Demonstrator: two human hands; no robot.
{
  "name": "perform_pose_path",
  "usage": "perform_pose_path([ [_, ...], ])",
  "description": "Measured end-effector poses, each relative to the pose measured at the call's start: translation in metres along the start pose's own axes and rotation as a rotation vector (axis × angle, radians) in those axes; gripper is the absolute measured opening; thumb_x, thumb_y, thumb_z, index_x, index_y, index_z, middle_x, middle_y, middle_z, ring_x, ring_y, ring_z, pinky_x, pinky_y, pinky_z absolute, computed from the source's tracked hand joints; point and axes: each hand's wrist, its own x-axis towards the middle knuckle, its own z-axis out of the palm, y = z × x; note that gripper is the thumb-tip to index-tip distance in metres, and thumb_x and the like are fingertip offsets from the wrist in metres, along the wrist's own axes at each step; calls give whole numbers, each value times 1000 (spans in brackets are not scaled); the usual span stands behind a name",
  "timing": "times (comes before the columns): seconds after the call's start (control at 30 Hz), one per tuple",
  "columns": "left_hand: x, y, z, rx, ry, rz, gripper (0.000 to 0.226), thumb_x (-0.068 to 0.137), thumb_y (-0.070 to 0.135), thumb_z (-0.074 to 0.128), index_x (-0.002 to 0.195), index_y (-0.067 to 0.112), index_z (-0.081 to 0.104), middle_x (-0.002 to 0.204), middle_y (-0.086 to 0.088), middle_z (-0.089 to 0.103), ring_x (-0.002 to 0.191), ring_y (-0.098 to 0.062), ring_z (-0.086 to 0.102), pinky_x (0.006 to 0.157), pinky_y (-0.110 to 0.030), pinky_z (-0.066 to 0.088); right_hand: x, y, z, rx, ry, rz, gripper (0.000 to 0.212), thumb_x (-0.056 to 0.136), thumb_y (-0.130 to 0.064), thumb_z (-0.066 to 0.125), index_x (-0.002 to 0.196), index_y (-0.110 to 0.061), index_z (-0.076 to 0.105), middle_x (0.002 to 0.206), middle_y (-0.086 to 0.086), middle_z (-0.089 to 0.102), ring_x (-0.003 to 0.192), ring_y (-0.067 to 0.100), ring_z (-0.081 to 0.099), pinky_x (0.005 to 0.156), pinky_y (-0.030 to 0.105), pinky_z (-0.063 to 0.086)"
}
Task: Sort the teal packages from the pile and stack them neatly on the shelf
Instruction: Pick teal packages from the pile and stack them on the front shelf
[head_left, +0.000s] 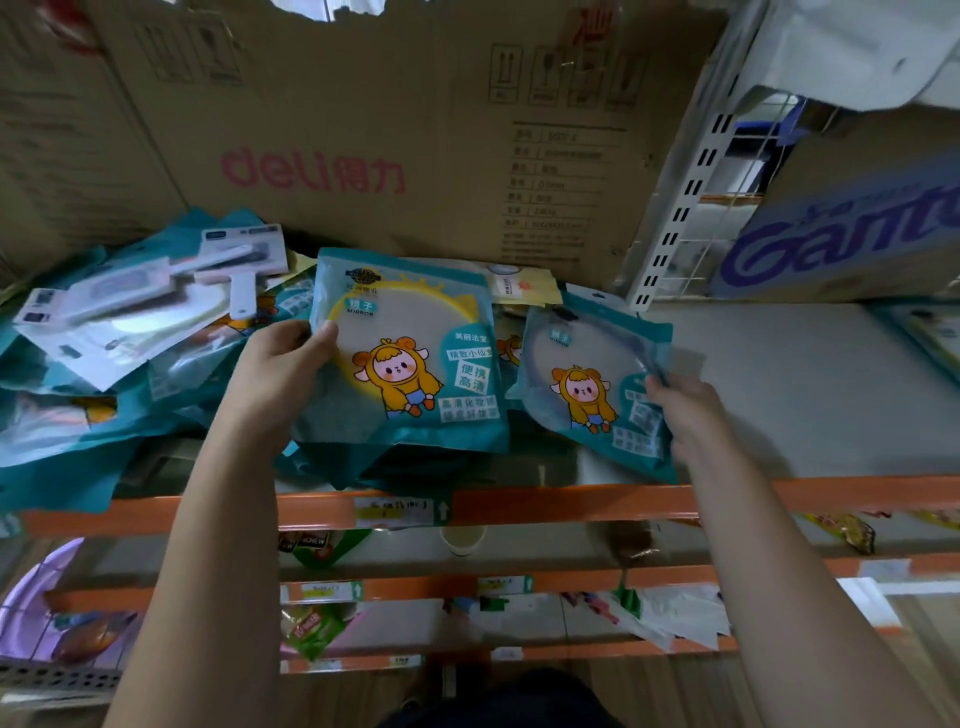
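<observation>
Cardboard box (363, 130) backs the grey shelf (779, 389), penning the teal pile (104, 364) at left. I hold two packages apart, probably to compare them: left hand (280, 374) pinches the yellow-ringed package (410, 353), right hand (691, 415) the blue-ringed package (592, 374).

Bare grey shelf board (789, 395) on the right, wide open to the near edge. Left is choked by the pile of packages (78, 405). Two teal mirror packages (410, 353) fill the middle. Far side, the deli carton (363, 130) walls it off; a white slotted upright (675, 218) guards the far right.
</observation>
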Motion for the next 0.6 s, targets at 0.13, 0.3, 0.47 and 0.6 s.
perform_pose_path([
  [0.13,5,3,-1,25,8,-13,25,97,31,56,86,10,65,84,-11,70,73,-25,67,68,-41,56,-11,5,0,87,60,-89,13,96,-13,56,108,-17,55,94,3,67,79,17,69,64,33,55],
  [0.3,8,2,-8,77,-14,76,23,99,29,52,81,15,57,77,-6,63,67,-21,62,60,-38,51,-28,9,-3,258,62,-127,7,95,-14,58,92,-18,62,75,-3,71,55,5,68,47,21,53],
  [0.47,14,3,-19,110,50,132,21,98,27,49,82,15,52,78,-2,54,70,-18,52,62,-34,44,-45,15,5,346,53,-215,7,96,-17,57,98,-16,64,73,-8,73,63,6,69,52,21,53],
  [0.6,15,1,-27,103,67,145,22,98,23,50,79,12,47,73,-1,48,63,-14,43,54,-27,36,-57,20,12,359,54,-298,9,97,-22,56,103,-19,63,83,-8,74,73,10,71,58,23,55],
])
